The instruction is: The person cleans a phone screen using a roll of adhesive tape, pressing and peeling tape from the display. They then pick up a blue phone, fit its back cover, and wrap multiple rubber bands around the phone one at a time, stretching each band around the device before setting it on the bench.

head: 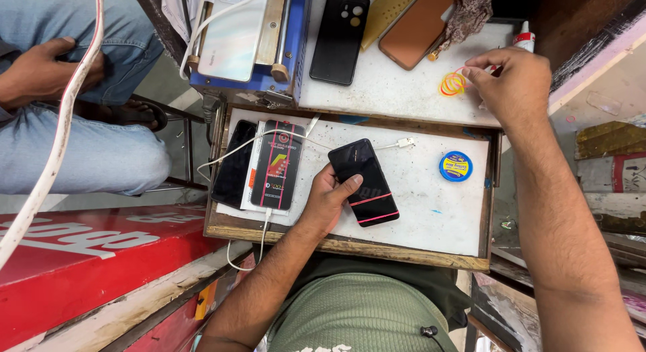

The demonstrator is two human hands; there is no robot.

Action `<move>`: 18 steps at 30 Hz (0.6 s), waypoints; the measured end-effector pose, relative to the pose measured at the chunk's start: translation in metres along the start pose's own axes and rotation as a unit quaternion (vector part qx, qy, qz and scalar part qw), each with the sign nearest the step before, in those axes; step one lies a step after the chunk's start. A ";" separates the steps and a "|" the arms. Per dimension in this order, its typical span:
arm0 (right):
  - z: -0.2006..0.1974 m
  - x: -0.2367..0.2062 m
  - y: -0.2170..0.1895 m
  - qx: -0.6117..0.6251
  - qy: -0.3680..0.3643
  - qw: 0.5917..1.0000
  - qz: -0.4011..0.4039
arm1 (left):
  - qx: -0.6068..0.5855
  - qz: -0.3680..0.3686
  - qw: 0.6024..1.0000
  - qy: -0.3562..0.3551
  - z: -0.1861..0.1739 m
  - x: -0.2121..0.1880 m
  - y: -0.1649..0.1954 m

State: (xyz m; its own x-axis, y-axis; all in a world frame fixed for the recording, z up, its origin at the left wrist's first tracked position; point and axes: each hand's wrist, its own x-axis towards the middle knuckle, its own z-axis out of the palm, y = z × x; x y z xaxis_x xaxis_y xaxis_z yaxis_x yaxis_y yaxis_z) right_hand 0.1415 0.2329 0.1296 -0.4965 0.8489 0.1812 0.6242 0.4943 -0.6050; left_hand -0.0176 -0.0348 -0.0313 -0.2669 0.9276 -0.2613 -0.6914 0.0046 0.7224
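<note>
Phone (364, 182) first: a black slab bound with thin red rubber bands across its lower half, lying tilted on the white work tray (431, 211). My left hand (328, 199) grasps it along its left edge, thumb laid over the glass and fingers curled beneath, so it rests partly in my palm and partly on the tray. I judge it light but stiff and slick (glass faces like this slide easily), and probably fragile if the parts under those bands are only loosely joined. The long side edges are the place to take hold, clear of the bands and off the face.

My right hand (506, 80) reaches up to the white upper shelf (404, 90), fingertips pinched together at a little heap of yellow and orange rubber bands (453, 84); whether a band is already caught between them I cannot tell for certain. Just behind stands a small white tube with a red cap (525, 36).

Near the phone a white cable (397, 145) ends on the tray, and a round blue tin (455, 166) sits well to the right. To the left lies a flat black packet with red stripes (278, 165) beside another dark phone (233, 164).
</note>
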 end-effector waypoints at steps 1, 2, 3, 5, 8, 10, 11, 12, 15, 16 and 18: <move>0.000 -0.001 0.001 0.031 -0.007 0.998 0.057 | 0.000 0.000 1.000 0.000 0.000 0.000 0.001; -0.001 -0.001 0.003 0.045 -0.005 0.998 0.051 | 0.000 -0.001 1.000 0.001 0.001 -0.001 0.001; -0.001 -0.001 0.004 0.059 -0.002 0.997 0.045 | 0.001 0.005 1.000 -0.003 0.003 -0.002 0.002; -0.001 -0.002 0.006 0.059 0.012 0.998 0.019 | 0.002 0.023 1.000 -0.009 0.007 -0.001 0.006; 0.001 -0.009 0.012 0.039 0.031 0.998 -0.036 | 0.019 0.024 1.000 0.000 0.013 -0.002 0.014; 0.004 -0.023 0.014 0.055 0.031 0.996 -0.064 | 0.008 0.037 0.999 -0.003 0.017 -0.004 0.020; 0.008 -0.034 0.014 0.096 0.011 0.995 -0.032 | 0.003 0.042 0.999 -0.006 0.018 -0.005 0.023; 0.013 -0.046 0.012 0.136 -0.008 0.991 0.000 | 0.003 0.037 0.999 -0.021 0.019 -0.007 0.027; 0.040 -0.090 0.001 0.239 -0.077 0.968 0.019 | 0.001 0.020 0.997 -0.074 0.024 -0.012 0.033; 0.050 -0.107 -0.005 0.267 -0.090 0.958 0.052 | 0.002 0.017 0.995 -0.095 0.026 -0.013 0.033; 0.064 -0.132 -0.014 0.299 -0.104 0.944 0.092 | -0.010 0.009 0.993 -0.115 0.031 -0.015 0.031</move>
State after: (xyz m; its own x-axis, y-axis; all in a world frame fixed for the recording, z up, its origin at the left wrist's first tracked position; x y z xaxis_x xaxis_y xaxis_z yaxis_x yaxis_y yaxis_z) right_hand 0.1596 0.1022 0.0647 -0.5589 0.8246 -0.0873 0.2902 0.0959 -0.9521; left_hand -0.0142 -0.0369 0.0146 -0.1208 0.9883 -0.0926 -0.7022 -0.0191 0.7118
